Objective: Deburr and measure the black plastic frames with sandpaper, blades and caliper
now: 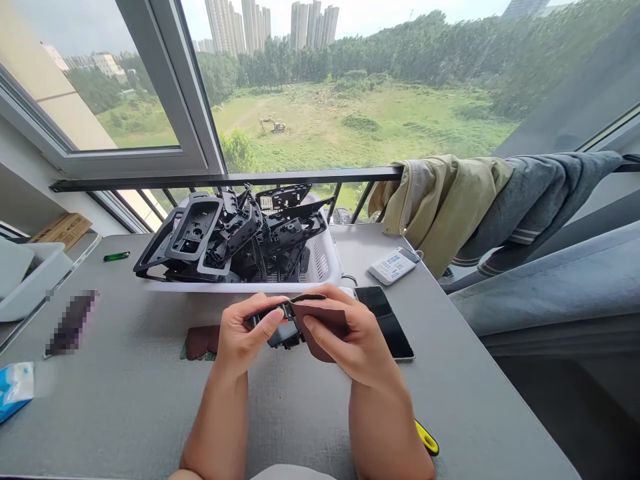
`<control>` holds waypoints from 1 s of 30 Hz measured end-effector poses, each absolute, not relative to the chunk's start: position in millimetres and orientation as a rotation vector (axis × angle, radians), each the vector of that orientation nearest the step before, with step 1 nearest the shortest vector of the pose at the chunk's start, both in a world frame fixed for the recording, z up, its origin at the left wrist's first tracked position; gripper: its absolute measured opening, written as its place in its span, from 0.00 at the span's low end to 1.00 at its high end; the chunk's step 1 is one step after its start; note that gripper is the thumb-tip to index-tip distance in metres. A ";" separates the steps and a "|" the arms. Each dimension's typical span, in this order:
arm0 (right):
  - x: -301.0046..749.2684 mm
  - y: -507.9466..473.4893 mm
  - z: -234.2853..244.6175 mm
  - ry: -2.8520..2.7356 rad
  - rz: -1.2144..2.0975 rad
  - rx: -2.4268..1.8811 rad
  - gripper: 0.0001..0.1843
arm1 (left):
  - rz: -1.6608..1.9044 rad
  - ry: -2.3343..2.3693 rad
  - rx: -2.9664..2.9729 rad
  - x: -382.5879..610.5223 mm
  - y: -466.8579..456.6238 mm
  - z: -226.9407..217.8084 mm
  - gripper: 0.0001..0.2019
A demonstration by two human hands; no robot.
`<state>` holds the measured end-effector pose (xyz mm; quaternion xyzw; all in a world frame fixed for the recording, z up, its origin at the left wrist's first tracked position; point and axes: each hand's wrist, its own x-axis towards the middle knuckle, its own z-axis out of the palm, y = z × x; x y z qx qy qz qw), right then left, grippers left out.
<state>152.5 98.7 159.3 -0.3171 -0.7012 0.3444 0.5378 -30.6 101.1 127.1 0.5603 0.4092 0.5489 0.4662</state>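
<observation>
My left hand (250, 337) grips a black plastic part (286, 335) between thumb and fingers, in front of the basket. Bent between the fingers and thumb of my right hand (350, 330) is a piece of brown sandpaper (317, 333), its edge against the right end of the part. My fingers hide some of both. Left of the hands, small brown sandpaper pieces (200, 342) with green showing at the edges lie on the grey table (130, 393). A white basket (327, 263) behind the hands holds several black plastic parts (240, 233).
Right of the hands lie a dark tablet (387, 327) and a white power bank (393, 265). A yellow-and-black handle (427, 437) shows beside my right forearm. A green lighter (117, 256), a blurred phone-like object (73, 323) and a blue-white packet (16, 390) are leftward. Clothes (445, 200) hang over the window rail.
</observation>
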 end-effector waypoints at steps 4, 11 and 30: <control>153.0 98.2 159.5 -1.696 0.811 -0.745 0.13 | 1.349 1.005 1.391 -30.4 100.5 127.9 0.10; 154.0 96.0 160.0 -1.623 0.853 -0.811 0.11 | 1.344 1.012 1.406 -28.3 101.0 131.7 0.09; 152.1 92.9 160.4 -1.486 1.106 -0.687 0.14 | 1.418 1.068 1.233 -23.5 100.8 136.9 0.13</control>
